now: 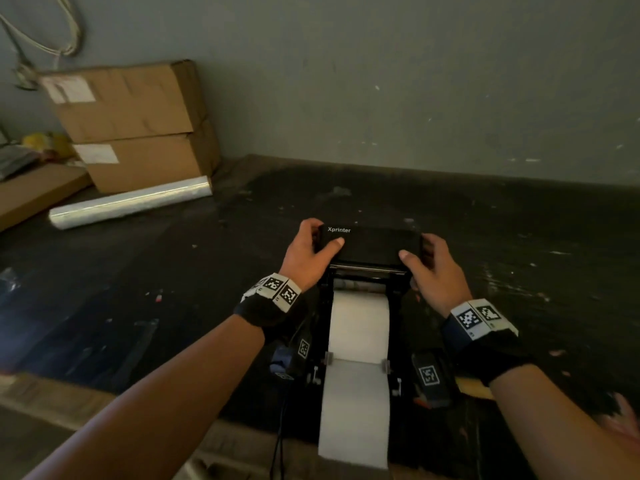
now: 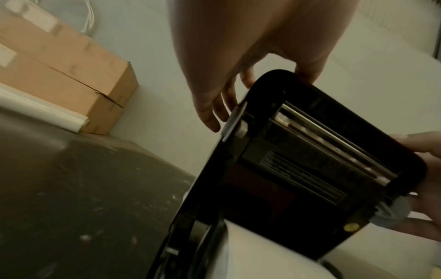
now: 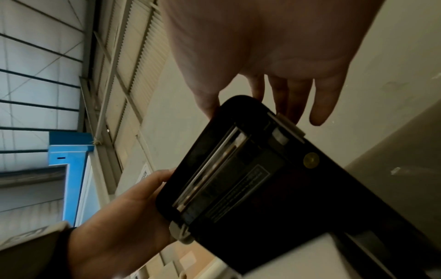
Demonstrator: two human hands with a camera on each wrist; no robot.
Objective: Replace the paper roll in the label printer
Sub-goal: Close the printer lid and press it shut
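Note:
A black label printer marked Xprinter sits on the dark table, its lid [image 1: 372, 244] raised. My left hand [image 1: 320, 239] grips the lid's left edge, thumb on top and fingers down the side. My right hand [image 1: 420, 254] grips the right edge the same way. A white paper strip [image 1: 358, 327] runs out of the open body toward me and over the table's front edge. In the left wrist view the lid's underside [image 2: 298, 169] shows a metal bar and rollers below my left hand [image 2: 214, 98]. In the right wrist view the lid [image 3: 250, 179] is below my right hand [image 3: 274, 85].
Two stacked cardboard boxes [image 1: 138, 123] stand at the back left against the wall, a roll of clear film [image 1: 131, 202] lying in front of them. A flat carton [image 1: 34, 195] lies at far left. Black cables [image 1: 280, 427] hang off the front edge beside the printer.

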